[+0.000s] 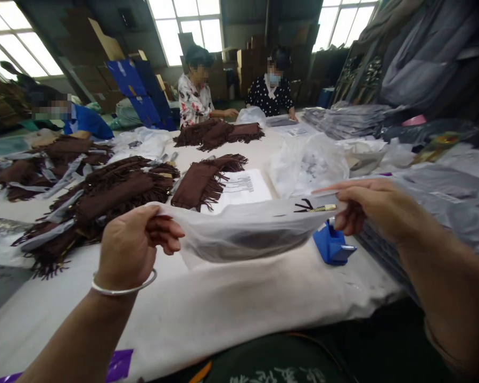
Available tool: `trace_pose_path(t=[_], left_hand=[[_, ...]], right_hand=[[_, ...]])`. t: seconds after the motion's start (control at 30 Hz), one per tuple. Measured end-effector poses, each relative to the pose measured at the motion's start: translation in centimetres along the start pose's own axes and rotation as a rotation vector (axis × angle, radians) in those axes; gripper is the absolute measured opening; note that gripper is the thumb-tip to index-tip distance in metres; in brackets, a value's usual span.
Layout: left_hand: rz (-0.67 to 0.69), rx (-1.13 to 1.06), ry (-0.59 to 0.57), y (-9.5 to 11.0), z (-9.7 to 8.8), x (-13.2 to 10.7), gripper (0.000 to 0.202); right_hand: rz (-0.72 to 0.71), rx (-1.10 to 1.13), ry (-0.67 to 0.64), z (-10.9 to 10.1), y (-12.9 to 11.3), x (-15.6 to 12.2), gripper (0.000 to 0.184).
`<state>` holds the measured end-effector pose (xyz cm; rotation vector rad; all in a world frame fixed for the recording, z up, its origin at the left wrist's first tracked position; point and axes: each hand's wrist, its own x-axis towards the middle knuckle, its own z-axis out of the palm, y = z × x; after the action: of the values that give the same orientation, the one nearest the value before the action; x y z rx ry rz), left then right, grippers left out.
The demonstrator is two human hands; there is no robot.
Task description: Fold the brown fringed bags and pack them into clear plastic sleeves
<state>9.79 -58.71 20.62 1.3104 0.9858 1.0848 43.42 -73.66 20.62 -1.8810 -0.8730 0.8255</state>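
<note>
I hold a clear plastic bag (pixel 243 229) stretched flat between both hands above the white table (pixel 231 298). My left hand (pixel 131 247), with a silver bangle on the wrist, pinches the bag's left end. My right hand (pixel 367 205) grips its right end with the fingers curled over the edge. Through the bag a dark shape shows faintly. A folded brown fringed garment (pixel 201 181) lies just beyond the bag, beside a printed sheet (pixel 243 187).
A blue tape dispenser (pixel 333 244) stands under my right hand. Piles of brown fringed garments (pixel 104 197) cover the left. Grey packed bags (pixel 443 207) are stacked at right. Three people work at the far side of the table. Loose plastic bags (pixel 307 162) lie mid-table.
</note>
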Motion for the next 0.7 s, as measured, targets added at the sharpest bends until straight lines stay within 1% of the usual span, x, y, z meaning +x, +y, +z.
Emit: trace_pose_path(t=[0.07, 0.1, 0.13, 0.2, 0.3, 0.37, 0.4, 0.43, 0.47, 0.5, 0.53, 0.57, 0.6, 0.67, 0.7], left_hand=[[0.072, 0.022, 0.022, -0.1, -1.0, -0.9, 0.022], [0.066, 0.043, 0.035, -0.7, -1.7, -1.7, 0.022], [0.033, 0.070, 0.048, -1.8, -2.5, -2.6, 0.022], [-0.105, 0.128, 0.056, -5.0, -4.2, -4.8, 0.027], [-0.379, 0.137, 0.048, -11.3, -6.1, -8.7, 0.035], [-0.560, 0.086, 0.073, -15.2, -6.6, -11.4, 0.040], [-0.649, 0.067, 0.084, -16.8, -6.4, -12.8, 0.042], [-0.725, 0.058, 0.069, -18.1, -6.0, -13.9, 0.046], [-0.788, 0.062, 0.018, -19.1, -5.4, -14.9, 0.049], [-0.828, 0.086, -0.069, -19.8, -4.5, -15.5, 0.053], [-0.837, 0.137, -0.182, -20.2, -3.3, -15.9, 0.055], [-0.809, 0.215, -0.307, -20.5, -2.0, -16.1, 0.056], [-0.740, 0.316, -0.427, -20.5, -0.5, -15.9, 0.054], [-0.520, 0.545, -0.631, -20.4, 2.7, -15.3, 0.046], [-0.402, 0.647, -0.714, -20.2, 4.3, -14.9, 0.042]], right_hand=[[-0.067, 0.026, -0.008, 0.4, 0.9, -1.1, 0.048], [-0.079, 0.035, -0.030, 0.8, 1.8, -1.8, 0.048], [-0.076, 0.041, -0.057, 1.5, 3.1, -2.5, 0.048], [-0.053, 0.048, -0.128, 3.4, 6.4, -3.9, 0.049], [-0.029, 0.030, -0.224, 6.8, 12.7, -5.9, 0.049], [-0.008, -0.015, -0.258, 9.0, 17.0, -7.5, 0.049], [0.001, -0.043, -0.279, 9.9, 19.0, -8.4, 0.048], [0.006, -0.077, -0.297, 10.6, 20.7, -9.2, 0.048], [-0.001, -0.121, -0.303, 11.2, 22.1, -10.0, 0.049], [-0.030, -0.175, -0.286, 11.6, 23.3, -10.6, 0.049], [-0.081, -0.241, -0.248, 11.8, 24.2, -11.1, 0.049], [-0.149, -0.313, -0.193, 11.8, 24.7, -11.4, 0.049], [-0.226, -0.386, -0.134, 11.8, 25.0, -11.5, 0.048], [-0.365, -0.499, -0.043, 11.5, 25.0, -11.3, 0.043], [-0.412, -0.524, -0.021, 11.4, 24.7, -11.0, 0.039]])
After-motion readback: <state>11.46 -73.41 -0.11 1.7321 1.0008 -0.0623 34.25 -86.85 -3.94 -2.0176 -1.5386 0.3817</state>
